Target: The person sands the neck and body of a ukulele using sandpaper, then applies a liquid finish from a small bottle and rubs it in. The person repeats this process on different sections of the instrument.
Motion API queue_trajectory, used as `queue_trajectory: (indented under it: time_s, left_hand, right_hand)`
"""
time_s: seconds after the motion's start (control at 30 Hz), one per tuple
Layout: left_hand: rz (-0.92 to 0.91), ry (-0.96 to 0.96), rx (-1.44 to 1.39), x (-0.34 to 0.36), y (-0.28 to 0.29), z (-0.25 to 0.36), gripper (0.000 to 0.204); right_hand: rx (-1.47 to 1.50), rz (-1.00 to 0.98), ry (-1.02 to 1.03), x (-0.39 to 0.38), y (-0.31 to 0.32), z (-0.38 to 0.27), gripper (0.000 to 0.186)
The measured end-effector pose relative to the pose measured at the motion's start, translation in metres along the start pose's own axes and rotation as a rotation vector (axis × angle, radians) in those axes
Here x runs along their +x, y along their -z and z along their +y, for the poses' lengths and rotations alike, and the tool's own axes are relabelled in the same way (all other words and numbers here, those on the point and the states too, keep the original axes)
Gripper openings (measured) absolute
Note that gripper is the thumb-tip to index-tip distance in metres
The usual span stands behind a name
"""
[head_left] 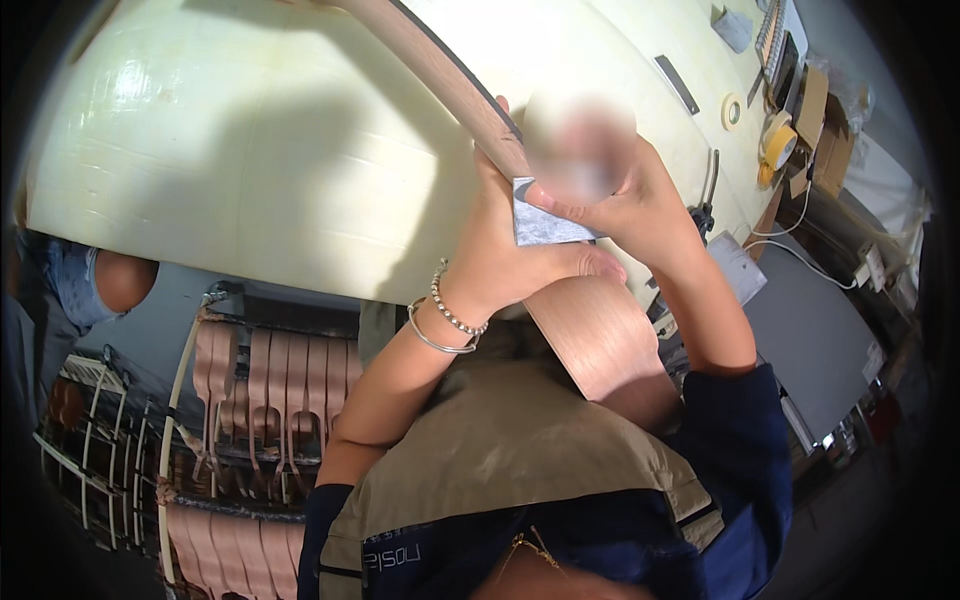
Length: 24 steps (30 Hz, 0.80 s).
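A long, curved wooden piece (440,80) slants from the upper left down toward my chest, with a dark strip along one edge. Its broad, bent lower end (600,335) rests close to my apron. My left hand (520,250), wearing a beaded bracelet and a metal bangle, is wrapped around the narrower middle of the wood. A folded grey sheet of sandpaper (545,215) lies against the wood under the thumb of my right hand (645,200), which grips it. A blurred patch hides part of the right fingers.
A pale, covered worktable (250,200) spans the far side. At right lie a flat metal blade (677,84), a tape roll (732,112), a yellow roll (778,145) and cardboard (825,130). Similar wooden pieces (275,370) hang on a rack at left. Another person's bare limb (125,280) shows at far left.
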<state>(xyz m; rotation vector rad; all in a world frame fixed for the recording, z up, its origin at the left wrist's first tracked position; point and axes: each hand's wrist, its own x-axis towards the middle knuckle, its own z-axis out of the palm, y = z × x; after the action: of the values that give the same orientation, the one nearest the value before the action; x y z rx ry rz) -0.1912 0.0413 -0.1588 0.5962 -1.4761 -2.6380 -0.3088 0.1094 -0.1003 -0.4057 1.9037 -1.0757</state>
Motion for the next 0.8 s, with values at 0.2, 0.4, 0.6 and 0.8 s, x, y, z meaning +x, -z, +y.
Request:
queue_trajectory:
  time_s: [0.2,0.4,0.6,0.8]
  left_hand:
    - [-0.101,0.106,-0.08,0.008,0.001,0.008,0.107]
    - [-0.04,-0.01,0.074,0.006,-0.001,0.003,0.108]
    - [0.019,-0.092,0.188,0.003,0.0,0.0,0.123]
    - [0.029,0.039,-0.117,0.004,-0.001,0.01,0.094]
  right_hand:
    - [0.189,0.048,-0.007,0.009,-0.008,-0.01,0.041]
    - [0.05,0.029,-0.015,0.009,-0.002,-0.017,0.036]
    - [-0.043,0.079,0.049,0.005,-0.001,-0.005,0.039]
    - [0.395,0.169,0.241,0.053,0.023,-0.014,0.037]
